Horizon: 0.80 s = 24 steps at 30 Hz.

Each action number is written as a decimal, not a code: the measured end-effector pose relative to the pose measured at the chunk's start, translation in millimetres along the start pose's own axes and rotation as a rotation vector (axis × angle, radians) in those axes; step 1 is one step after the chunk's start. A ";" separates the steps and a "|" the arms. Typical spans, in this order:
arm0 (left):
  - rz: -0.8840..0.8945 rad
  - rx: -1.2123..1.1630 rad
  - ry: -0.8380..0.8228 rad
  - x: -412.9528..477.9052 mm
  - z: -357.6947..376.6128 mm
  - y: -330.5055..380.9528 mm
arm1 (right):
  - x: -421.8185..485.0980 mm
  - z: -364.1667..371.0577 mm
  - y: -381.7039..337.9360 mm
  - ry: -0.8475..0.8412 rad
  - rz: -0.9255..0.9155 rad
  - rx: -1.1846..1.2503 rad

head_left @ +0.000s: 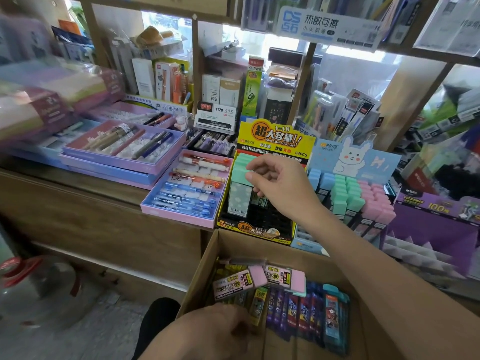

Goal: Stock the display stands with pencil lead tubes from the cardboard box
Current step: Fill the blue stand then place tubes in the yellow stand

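A yellow-and-black display stand (255, 229) on the counter holds green-capped pencil lead tubes (240, 172) in its left slots. My right hand (281, 188) is over that stand. Its curled fingers pinch the top of a dark-labelled tube (261, 201) standing in a slot beside the green ones. To the right, a blue rabbit display stand (353, 162) is filled with blue, green and pink capped tubes. Below, the open cardboard box (205, 268) holds pink-capped tubes (240, 283) and dark blue packs (298, 310). My left hand (207, 331) reaches into the box, its fingertips hidden among the tubes.
Purple and pink pen trays (187, 188) lie on the wooden counter left of the stands. A purple display box (431, 229) stands at the right. Packed shelves rise behind. A clear water jug with a red handle (33, 281) sits on the floor at lower left.
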State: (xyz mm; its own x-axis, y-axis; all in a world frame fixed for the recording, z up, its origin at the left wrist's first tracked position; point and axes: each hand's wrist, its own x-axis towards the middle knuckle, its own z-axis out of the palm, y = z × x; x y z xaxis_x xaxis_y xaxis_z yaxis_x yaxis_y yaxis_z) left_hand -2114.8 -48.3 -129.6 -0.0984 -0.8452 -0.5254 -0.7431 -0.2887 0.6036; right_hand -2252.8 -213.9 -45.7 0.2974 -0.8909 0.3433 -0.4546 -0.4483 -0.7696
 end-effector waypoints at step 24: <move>0.144 0.213 -0.303 23.8 -2.9 -16.9 | 0.7 3.3 -2.2 0.002 -0.137 -0.180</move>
State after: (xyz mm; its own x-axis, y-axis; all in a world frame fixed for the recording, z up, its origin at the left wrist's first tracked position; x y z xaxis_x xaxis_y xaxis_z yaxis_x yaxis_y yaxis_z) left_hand -2102.8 -64.8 -150.5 -0.3784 -0.6902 -0.6169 -0.8251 -0.0506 0.5628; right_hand -2248.9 -213.3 -45.5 0.3650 -0.8208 0.4394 -0.5527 -0.5708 -0.6072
